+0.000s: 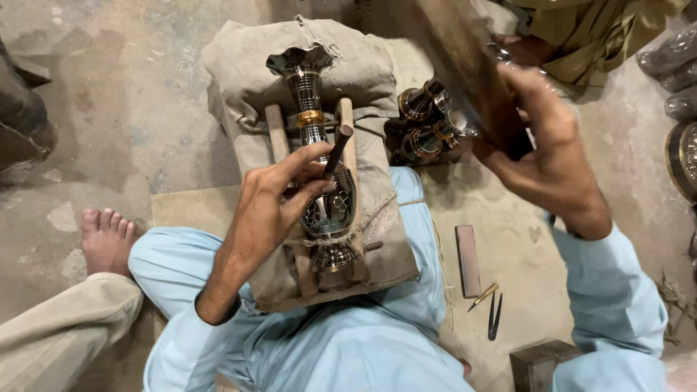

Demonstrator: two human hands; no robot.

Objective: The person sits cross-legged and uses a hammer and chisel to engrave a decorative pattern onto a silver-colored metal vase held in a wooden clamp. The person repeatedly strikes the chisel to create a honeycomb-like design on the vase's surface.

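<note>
One vase [319, 156], lying near-to-far with its mouth far, is met by one chisel [337, 151] pinched in the left hand [279, 207], while one wooden mallet [468, 69] is gripped by the right hand [548, 149].

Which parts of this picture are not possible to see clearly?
Head view:
- Wooden mallet in the right hand: blurred by motion, shape unclear.
- Chisel tip: hidden behind the left hand.
- Vase pattern: partly covered by that hand.
- Small vases: partly behind the mallet.
- Bare foot: its owner is cut off by the left edge.

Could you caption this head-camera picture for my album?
Left hand sets a punch on a vase; right hand raises a wooden mallet.
</note>
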